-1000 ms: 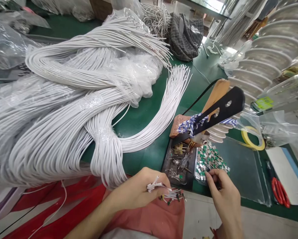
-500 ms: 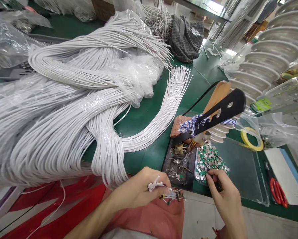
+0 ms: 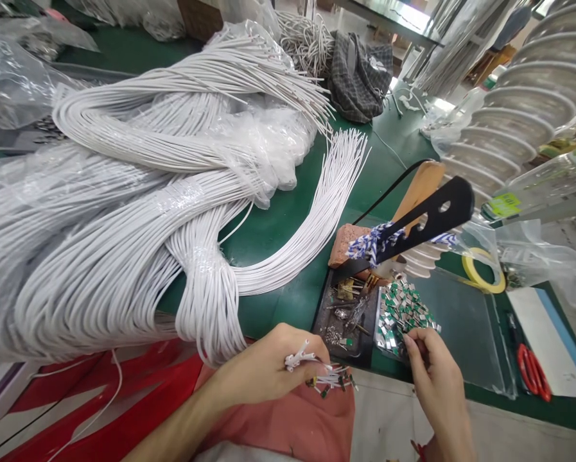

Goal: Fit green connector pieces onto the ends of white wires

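Note:
My left hand [image 3: 288, 366] is closed around a bunch of short white cables [image 3: 298, 357]. Their cut ends stick up above the fist, and small green circuit boards [image 3: 333, 384] hang at the other ends below it. My right hand [image 3: 435, 366] is at the near right edge of a pile of small green-and-silver circuit boards [image 3: 403, 308], thumb and forefinger pinched together. What sits between those fingertips is too small to make out. Left of the pile is a dark tray [image 3: 338, 327] with metal bits and solder scraps.
Large bundles of white cable [image 3: 124, 256] cover the left of the green table. Behind the tray stand a brick [image 3: 348, 244] and a black slotted bar [image 3: 432, 215]. A ribbed hose [image 3: 514, 115], yellow tape [image 3: 483, 273] and red-handled pliers [image 3: 533, 372] are to the right.
My right hand has shifted very slightly right at the edge of the board pile, still pinched. My left hand holds the cables in almost the same place.

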`<state>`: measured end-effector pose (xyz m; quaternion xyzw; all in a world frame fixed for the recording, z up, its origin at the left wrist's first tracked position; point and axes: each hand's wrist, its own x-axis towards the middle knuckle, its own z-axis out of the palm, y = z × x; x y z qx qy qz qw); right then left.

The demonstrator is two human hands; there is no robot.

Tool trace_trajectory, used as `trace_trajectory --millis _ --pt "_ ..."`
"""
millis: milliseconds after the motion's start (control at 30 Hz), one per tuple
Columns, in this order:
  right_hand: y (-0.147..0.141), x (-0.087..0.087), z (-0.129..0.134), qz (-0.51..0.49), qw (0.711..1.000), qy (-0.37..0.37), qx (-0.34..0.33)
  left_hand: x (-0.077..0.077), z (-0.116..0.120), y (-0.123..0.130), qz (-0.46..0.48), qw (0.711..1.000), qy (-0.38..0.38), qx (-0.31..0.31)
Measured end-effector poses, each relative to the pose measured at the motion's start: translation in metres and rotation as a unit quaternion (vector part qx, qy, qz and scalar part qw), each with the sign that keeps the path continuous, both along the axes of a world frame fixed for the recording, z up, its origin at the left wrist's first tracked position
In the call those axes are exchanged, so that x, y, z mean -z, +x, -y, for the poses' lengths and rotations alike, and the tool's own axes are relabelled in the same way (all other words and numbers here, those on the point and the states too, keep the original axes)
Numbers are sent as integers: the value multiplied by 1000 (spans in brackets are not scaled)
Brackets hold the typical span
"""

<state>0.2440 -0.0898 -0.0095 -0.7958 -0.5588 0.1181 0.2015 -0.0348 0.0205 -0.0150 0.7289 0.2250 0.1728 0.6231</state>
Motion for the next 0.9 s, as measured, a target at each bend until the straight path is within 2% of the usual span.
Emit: trace_trajectory --millis 200,433,667,733,800,900 --pt "2 -1 -4 2 1000 22 3 2 2 0 2 1000 -6 -4" --pt "3 -2 -6 -11 1000 -10 -15 -2 0 0 8 1000 -11 -3" --pt "5 -5 -11 12 999 30 6 -3 -1 1 15 1000 0 -2" --pt "8 -5 -8 14 999 43 30 -1 -1 0 28 1000 -3 -6" --pt "8 -6 -4 -10 995 48 81 0 0 0 37 999 -3 -9" --pt "-2 -11 4 -118 977 74 160 -1 -1 0 36 999 -9 -8"
